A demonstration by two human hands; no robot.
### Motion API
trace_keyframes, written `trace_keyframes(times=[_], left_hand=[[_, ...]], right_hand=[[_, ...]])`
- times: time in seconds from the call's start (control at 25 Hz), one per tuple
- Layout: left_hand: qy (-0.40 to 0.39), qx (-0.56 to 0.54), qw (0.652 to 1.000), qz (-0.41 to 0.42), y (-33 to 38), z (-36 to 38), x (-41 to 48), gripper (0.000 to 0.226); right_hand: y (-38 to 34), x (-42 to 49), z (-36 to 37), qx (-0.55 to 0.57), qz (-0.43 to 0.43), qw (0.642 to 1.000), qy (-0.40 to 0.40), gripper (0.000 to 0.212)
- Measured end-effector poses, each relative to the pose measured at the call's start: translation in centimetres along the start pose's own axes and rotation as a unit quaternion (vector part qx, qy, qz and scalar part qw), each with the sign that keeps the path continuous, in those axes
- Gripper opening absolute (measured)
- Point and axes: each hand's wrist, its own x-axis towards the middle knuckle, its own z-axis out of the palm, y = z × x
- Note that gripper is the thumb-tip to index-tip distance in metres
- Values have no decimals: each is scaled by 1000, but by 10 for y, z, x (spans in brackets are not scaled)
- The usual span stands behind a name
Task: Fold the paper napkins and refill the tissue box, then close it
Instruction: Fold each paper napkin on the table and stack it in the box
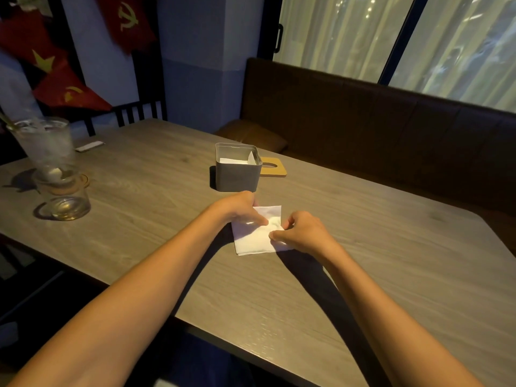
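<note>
Near the middle of the counter point(363, 247), close to the person's edge, a white paper napkin point(252, 241) lies flat on the wood-grain top with both hands on it. The left hand point(240, 208) covers the far left corner, its fingers curled down onto the paper and one digit stretched towards the creased middle. The right hand point(304, 233) comes in from the right edge – its fingers are narrow, thumb and forefinger pinching the paper at that side. Both forearms reach in from the near edge and throw dark shadows across the top.

Just beyond the hands stands the grey tissue box point(237, 177), upright and open at the top, with a stack of white napkins point(233, 161) showing inside and one corner standing up against its right wall. The lid point(275, 166) – a tan board with an oval hole – lies flat on the counter, just beside the box at its far right.

Far left, a tall frosted glass point(46, 143) stands behind a short clear glass point(65, 202), well apart from the box. A small white slip point(89, 146) lies near the far left edge. A dark padded bench point(363, 121) runs along the right side beneath curtained windows point(349, 37).
</note>
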Motion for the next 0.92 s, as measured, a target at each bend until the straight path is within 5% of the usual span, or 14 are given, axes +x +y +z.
trace_keyframes(times=[0.16, 0.32, 0.48, 0.6, 0.92], left_hand=[[-17, -169, 983, 71, -8, -13, -12, 24], [109, -282, 949, 94, -18, -35, -19, 22], [210, -392, 894, 45, -27, -73, -8, 35], [276, -392, 877, 22, -37, -92, 14, 42], [314, -369, 874, -35, -45, -96, 68, 51]], right_hand=[[3, 3, -5, 41, -35, 999, 9, 22], [-9, 7, -12, 189, -63, 980, 3, 12], [-49, 38, -38, 259, -125, 952, 103, 13], [-83, 84, -62, 253, -152, 942, 158, 10], [-120, 179, -54, 104, -163, 972, 134, 16]])
